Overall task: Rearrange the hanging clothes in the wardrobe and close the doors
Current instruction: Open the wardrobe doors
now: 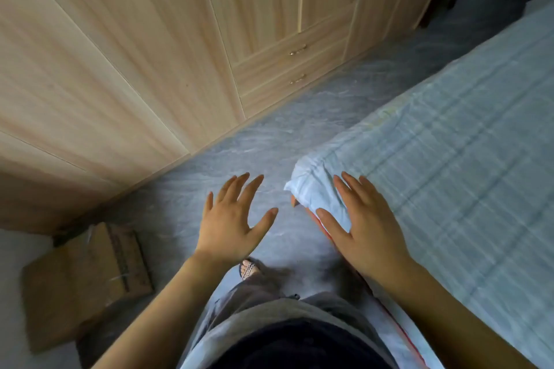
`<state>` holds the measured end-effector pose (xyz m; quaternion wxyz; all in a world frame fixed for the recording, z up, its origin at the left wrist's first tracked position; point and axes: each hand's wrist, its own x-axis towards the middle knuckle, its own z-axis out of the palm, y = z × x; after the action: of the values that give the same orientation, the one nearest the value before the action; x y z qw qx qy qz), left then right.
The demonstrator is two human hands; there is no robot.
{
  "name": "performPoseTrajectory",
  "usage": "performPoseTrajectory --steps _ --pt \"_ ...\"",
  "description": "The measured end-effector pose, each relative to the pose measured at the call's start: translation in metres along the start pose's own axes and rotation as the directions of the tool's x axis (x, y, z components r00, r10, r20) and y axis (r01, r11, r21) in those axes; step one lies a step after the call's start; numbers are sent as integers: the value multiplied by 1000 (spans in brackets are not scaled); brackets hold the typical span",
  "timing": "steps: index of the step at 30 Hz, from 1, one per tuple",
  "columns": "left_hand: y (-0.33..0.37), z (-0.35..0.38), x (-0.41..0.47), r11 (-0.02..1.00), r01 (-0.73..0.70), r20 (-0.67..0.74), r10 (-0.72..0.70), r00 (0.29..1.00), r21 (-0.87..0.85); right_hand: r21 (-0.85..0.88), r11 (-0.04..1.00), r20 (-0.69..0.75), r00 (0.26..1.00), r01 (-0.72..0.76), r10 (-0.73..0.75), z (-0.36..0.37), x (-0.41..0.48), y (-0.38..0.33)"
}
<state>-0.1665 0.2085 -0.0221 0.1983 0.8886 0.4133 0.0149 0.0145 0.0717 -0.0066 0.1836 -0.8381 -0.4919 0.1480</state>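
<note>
Home bedroom. Shown by: bed (pixel 449 135) with pale blue checked sheet at right; light-wood wardrobe (pixel 126 48) along left wall, doors seen shut, two drawers (pixel 287 69) with metal handles; grey floor (pixel 269 141) between; cardboard box (pixel 87 275) laid in corner.

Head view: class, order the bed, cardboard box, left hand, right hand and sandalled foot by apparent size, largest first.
1. bed
2. cardboard box
3. left hand and right hand: too alike to rank
4. sandalled foot, only partly visible
</note>
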Motion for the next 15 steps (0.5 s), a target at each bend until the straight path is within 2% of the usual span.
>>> performPoseTrajectory --steps 6,10,15 --pt "-98 -69 48 992 122 -135 -118 984 25 62 979 39 980 193 -196 25 107 -104" --pt "-149 -105 64 956 293 -205 -289 935 -12 74 944 56 944 321 -325 37 170 -163" --pt "-197 -139 103 906 418 -292 -418 860 -66 65 870 77 867 489 -493 51 256 -217"
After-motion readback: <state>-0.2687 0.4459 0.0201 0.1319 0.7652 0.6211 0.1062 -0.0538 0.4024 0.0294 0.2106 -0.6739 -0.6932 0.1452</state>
